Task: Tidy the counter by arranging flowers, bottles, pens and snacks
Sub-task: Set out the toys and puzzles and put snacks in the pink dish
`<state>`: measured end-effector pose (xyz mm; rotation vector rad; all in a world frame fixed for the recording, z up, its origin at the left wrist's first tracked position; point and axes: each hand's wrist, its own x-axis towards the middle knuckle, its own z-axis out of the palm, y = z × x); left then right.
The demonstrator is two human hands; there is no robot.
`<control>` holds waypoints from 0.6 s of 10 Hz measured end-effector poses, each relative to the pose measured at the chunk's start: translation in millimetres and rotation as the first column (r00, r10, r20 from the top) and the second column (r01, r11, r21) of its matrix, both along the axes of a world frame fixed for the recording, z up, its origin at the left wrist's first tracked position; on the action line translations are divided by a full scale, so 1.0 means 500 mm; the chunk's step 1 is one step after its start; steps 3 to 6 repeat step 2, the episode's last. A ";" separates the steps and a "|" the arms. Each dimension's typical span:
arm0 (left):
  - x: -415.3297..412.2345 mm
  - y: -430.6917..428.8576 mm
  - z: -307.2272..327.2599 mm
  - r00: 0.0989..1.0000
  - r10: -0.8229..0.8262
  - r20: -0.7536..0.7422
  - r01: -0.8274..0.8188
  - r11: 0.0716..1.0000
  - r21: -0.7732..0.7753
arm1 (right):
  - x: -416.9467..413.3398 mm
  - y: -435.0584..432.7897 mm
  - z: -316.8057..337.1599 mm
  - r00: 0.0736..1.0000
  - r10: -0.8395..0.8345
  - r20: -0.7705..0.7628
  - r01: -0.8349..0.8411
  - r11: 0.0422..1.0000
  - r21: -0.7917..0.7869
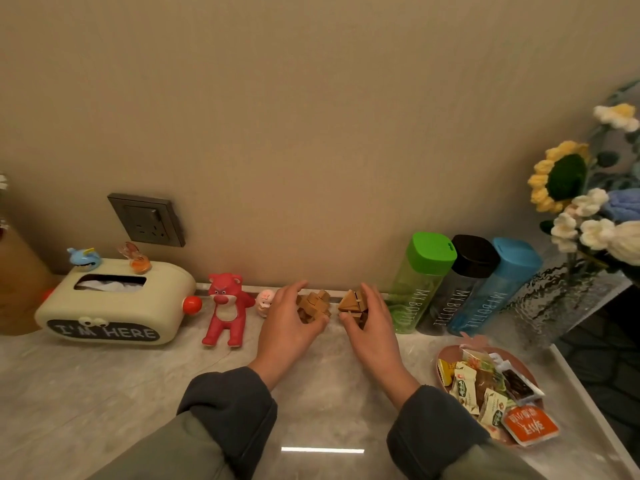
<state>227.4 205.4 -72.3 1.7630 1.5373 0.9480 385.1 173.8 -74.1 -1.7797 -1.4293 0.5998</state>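
Our left hand (290, 325) curls its fingers round the left puzzle (313, 305) and our right hand (371, 329) round the right puzzle (350, 302). Both puzzles sit on the desk (104, 393) by the wall (311, 133), a narrow gap between them. The bottles (464, 289) stand just right of our right hand, with the snacks (485, 386) nearer us on that side.

The scene is being lit dimly; a bright strip (322, 450) is being reflected on the tabletop (104, 393); edges are being bent.
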 end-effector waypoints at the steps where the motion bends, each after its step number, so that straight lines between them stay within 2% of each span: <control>1: -0.006 -0.008 0.014 1.000 0.011 0.023 -0.012 0.999 0.035 | 0.002 -0.009 0.014 1.000 -0.007 -0.021 0.008 1.000 0.010; 2: -0.009 -0.021 0.034 0.997 0.027 0.072 -0.031 0.997 0.067 | -0.001 -0.027 0.035 1.000 -0.017 0.000 0.017 0.999 0.049; 6: -0.009 -0.021 0.034 0.997 0.027 0.072 -0.031 0.997 0.067 | -0.001 -0.027 0.035 1.000 -0.017 0.000 0.017 0.999 0.049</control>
